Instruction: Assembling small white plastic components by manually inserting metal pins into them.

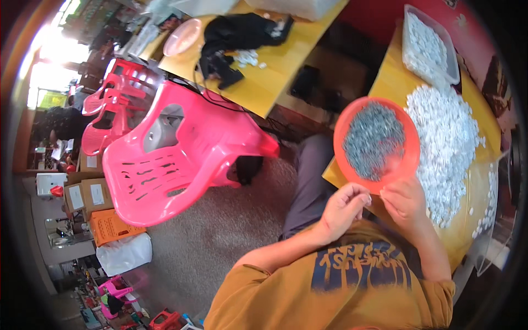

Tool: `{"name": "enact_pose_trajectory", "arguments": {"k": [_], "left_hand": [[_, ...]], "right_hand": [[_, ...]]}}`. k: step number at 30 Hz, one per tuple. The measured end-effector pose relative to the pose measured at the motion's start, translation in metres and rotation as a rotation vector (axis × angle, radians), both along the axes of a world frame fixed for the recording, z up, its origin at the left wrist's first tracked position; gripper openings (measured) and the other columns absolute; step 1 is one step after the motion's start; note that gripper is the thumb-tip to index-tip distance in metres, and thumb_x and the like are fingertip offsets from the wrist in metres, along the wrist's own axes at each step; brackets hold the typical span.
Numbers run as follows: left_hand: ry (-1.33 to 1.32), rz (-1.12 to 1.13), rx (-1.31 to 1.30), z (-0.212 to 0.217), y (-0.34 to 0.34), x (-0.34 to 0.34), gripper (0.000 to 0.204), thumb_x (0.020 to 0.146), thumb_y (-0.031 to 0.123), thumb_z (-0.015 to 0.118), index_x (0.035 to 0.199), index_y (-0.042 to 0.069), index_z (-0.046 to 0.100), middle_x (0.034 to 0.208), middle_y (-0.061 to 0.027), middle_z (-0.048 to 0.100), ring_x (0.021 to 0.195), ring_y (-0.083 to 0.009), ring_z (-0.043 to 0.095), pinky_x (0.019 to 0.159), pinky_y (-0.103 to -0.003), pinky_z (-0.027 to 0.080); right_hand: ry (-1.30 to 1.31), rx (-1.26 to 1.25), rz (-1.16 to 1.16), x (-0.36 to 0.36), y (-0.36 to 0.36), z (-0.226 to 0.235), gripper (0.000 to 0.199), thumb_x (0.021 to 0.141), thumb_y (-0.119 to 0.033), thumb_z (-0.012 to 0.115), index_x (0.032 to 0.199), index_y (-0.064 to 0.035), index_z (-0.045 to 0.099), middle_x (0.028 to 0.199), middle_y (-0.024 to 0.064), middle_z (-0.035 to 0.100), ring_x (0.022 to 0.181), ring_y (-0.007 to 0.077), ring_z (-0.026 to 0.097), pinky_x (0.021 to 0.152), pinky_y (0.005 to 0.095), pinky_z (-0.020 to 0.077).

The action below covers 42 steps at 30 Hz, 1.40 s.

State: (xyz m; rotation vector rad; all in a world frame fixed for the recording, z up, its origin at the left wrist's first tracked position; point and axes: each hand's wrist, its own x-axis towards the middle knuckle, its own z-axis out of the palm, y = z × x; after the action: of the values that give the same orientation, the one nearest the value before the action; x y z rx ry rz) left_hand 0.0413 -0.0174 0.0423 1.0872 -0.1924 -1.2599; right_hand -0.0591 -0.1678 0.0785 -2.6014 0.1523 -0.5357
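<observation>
An orange-red round bowl sits at the edge of the yellow table before me, holding many small grey metal pieces that look like nails. Just below its near rim, my left hand is closed in a pinch; a small pale bit shows at the fingertips, too small to name. My right hand is beside it at the bowl's near right rim, thumb and fingers pressed together, with whatever they hold hidden. To the right of the bowl spreads a large heap of small white pieces.
A clear plastic tub of white pieces stands at the table's far end. More white pieces lie near a clear container at right. Left of me is a pink plastic chair. Another yellow table bears black cloth and a pink basin.
</observation>
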Motion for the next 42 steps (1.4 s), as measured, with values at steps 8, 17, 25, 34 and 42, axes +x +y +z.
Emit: {"name": "enact_pose_trajectory", "arguments": {"k": [8,17,25,34,42], "left_hand": [[-0.070,0.188,-0.048,-0.001,-0.003,0.008,0.011,0.087,0.006,0.049,0.096,0.000,0.052,0.081,-0.0057,0.059,0.058,-0.0059,0.047,0.055,-0.018,0.039],[-0.050,0.136,-0.033,-0.006,-0.007,0.005,0.014,0.087,0.008,0.051,0.098,-0.001,0.052,0.082,-0.0081,0.059,0.057,-0.0071,0.045,0.056,-0.018,0.037],[-0.070,0.143,-0.030,-0.003,-0.005,0.003,0.015,0.087,0.007,0.051,0.100,-0.001,0.052,0.083,-0.0086,0.059,0.056,-0.0074,0.045,0.055,-0.018,0.038],[-0.063,0.162,-0.015,-0.005,-0.006,0.003,0.016,0.087,0.007,0.051,0.100,-0.001,0.052,0.081,-0.0084,0.059,0.054,-0.0080,0.045,0.053,-0.019,0.037],[-0.079,0.157,-0.020,-0.005,-0.004,0.003,0.017,0.086,0.008,0.052,0.100,-0.001,0.052,0.081,-0.0086,0.059,0.055,-0.0081,0.045,0.053,-0.019,0.037]], "right_hand": [[-0.170,0.008,0.139,0.009,-0.017,-0.028,0.021,0.059,-0.004,0.071,0.079,-0.0059,0.063,0.081,0.0029,0.059,0.071,0.0208,0.055,0.061,0.0320,0.0420],[-0.244,0.086,0.096,-0.001,-0.018,-0.042,0.017,0.061,-0.004,0.071,0.074,-0.0068,0.061,0.080,0.0017,0.059,0.071,0.0191,0.056,0.063,0.0299,0.0419],[-0.247,0.217,0.016,0.001,-0.017,-0.041,0.018,0.060,-0.004,0.071,0.072,-0.0076,0.058,0.074,0.0033,0.056,0.068,0.0197,0.055,0.060,0.0307,0.0410],[-0.120,0.071,-0.065,-0.002,-0.021,-0.038,0.019,0.061,-0.007,0.070,0.076,-0.0075,0.059,0.079,0.0034,0.056,0.074,0.0205,0.055,0.067,0.0323,0.0412],[-0.063,-0.001,-0.156,0.001,-0.027,-0.031,0.017,0.063,-0.006,0.066,0.079,-0.0072,0.061,0.083,0.0037,0.057,0.079,0.0219,0.054,0.069,0.0327,0.0415]]}}
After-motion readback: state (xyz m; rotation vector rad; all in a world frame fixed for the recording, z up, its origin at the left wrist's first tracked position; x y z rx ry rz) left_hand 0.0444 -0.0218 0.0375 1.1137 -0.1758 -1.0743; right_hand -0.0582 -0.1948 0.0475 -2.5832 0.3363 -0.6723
